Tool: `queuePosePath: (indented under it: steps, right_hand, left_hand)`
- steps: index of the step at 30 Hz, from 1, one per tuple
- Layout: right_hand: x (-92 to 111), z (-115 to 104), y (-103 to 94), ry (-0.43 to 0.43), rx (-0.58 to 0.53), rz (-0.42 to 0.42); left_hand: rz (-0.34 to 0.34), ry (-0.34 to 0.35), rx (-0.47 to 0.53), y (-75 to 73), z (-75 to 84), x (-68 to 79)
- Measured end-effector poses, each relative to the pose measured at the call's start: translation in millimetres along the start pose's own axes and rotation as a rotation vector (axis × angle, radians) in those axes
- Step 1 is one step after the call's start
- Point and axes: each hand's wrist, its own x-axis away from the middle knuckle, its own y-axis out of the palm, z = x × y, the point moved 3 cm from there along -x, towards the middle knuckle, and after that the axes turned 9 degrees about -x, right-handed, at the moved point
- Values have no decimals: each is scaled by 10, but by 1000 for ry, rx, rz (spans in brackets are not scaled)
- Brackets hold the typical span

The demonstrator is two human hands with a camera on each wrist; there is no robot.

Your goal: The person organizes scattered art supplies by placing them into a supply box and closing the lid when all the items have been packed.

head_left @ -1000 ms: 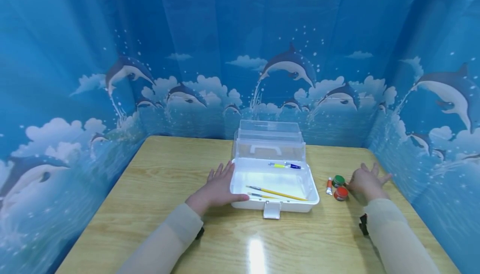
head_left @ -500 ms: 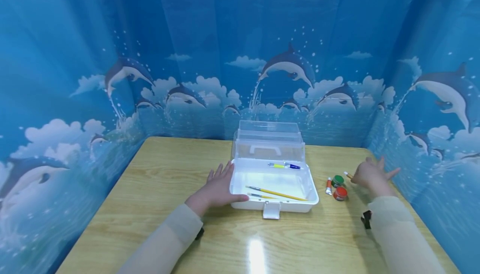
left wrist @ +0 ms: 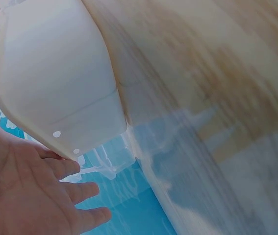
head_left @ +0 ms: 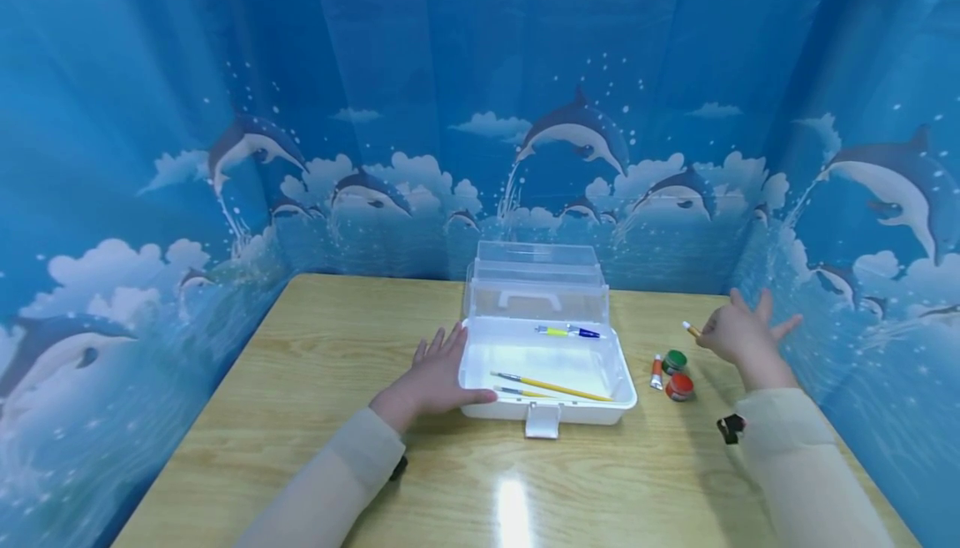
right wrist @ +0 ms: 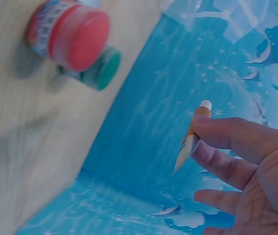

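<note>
Between thumb and forefinger my right hand [head_left: 744,341] pinches a small paint tube [right wrist: 193,128], orange-yellow with a white cap, raised over the table's right side. Its other fingers are spread. My left hand [head_left: 431,377] rests at the left front corner of a white plastic box [head_left: 480,356], thumb over the front rim and straight fingers along the left side. The clear lid [head_left: 543,281] of the box stands open at the back. Inside the box are two yellow-handled paintbrushes [head_left: 558,385] at the front and two pens [head_left: 567,331] at the back.
Right of the box on the wooden table [head_left: 360,323] stand a red-lidded paint jar [head_left: 680,387] and a green-lidded paint jar [head_left: 674,361]. An orange-and-white paint tube [head_left: 657,372] lies beside them. A blue dolphin curtain [head_left: 420,98] encloses the table's back and sides.
My right hand has lifted the paint tube from beside the jars, first moving right, then up and away toward the table's back. The left hand stays at the box.
</note>
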Motion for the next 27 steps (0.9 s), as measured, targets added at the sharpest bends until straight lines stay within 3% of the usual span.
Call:
queuePosePath:
  steps: [11, 27]
  right_hand:
    - [71, -280, -85, -40, -13, 84]
    - [114, -738, -122, -88, -6, 141]
  left_hand:
    - [-5, -10, -8, 6, 4, 0]
    - [-9, 0, 3, -5, 9, 6]
